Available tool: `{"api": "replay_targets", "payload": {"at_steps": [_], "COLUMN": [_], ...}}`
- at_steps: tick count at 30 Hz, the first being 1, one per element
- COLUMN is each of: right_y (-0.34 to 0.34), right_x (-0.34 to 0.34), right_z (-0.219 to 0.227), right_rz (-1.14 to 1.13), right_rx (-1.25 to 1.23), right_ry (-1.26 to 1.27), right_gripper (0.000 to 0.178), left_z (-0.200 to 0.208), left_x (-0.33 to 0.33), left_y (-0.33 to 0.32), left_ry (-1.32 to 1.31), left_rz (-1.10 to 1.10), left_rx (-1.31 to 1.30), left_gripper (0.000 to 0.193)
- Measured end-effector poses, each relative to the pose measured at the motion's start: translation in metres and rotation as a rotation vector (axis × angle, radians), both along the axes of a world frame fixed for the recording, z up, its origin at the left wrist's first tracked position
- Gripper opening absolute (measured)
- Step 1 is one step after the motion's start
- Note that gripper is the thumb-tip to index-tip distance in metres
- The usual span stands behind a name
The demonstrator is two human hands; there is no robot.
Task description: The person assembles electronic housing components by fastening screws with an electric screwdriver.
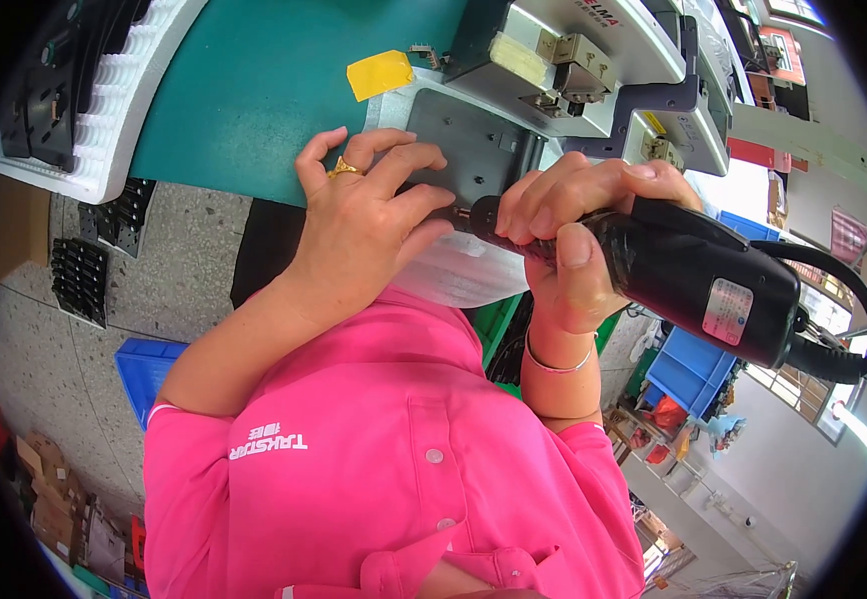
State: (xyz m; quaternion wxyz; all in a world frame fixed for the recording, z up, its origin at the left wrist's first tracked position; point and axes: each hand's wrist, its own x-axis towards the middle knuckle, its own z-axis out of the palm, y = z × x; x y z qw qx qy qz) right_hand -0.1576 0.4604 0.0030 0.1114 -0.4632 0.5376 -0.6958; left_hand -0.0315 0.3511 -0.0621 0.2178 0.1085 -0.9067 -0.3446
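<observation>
Black corded screwdriver [663, 270] — slanting, nose beside a dark flat panel [463, 150]

At the surface's [254, 90] left edge lay a tray [139, 95], with parts [49, 110] in it. A slip [379, 75] rested on the surface, right of the tray and just beyond a panel [458, 130]. Left fingers [408, 165] were at the panel's near left — the driver [693, 270], in the right fingers [528, 213], extended rightward. A machine [553, 60] stood beyond, to the right.

Cannot trace the bit [462, 213] of the black electric screwdriver [698, 280] past the left grip [363, 205], nor read the screwdriver's pale label [728, 310]; cannot see the whole foam tray [134, 110], cut off far left of the screwdriver.
</observation>
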Motion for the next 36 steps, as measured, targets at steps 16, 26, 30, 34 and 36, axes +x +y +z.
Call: {"api": "replay_targets", "payload": {"at_steps": [16, 26, 30, 34, 36], "right_y": [-0.007, 0.024, 0.047, 0.064, 0.071], "right_x": [0.004, 0.017, 0.006, -0.006, -0.007], "right_z": [-0.01, 0.003, 0.019, 0.014, 0.012], "right_rz": [0.007, -0.16, -0.255, -0.28, -0.297], "right_rx": [0.016, -0.408, -0.455, -0.49, -0.502], "right_ry": [0.11, -0.307, -0.273, -0.309, -0.328], "right_gripper": [0.041, 0.042, 0.038, 0.038, 0.038], "left_z": [0.015, 0.022, 0.026, 0.028, 0.03], "left_x": [-0.012, -0.02, -0.024, -0.025, -0.018], "left_y": [-0.019, -0.028, -0.03, -0.036, -0.034], "left_ry": [-0.12, -0.225, -0.195, -0.193, -0.226], "left_rz": [-0.081, -0.355, -0.335, -0.36, -0.368], "left_rx": [-0.174, -0.235, -0.255, -0.246, -0.202], "left_gripper": [0.074, 0.075, 0.065, 0.061, 0.059]}}
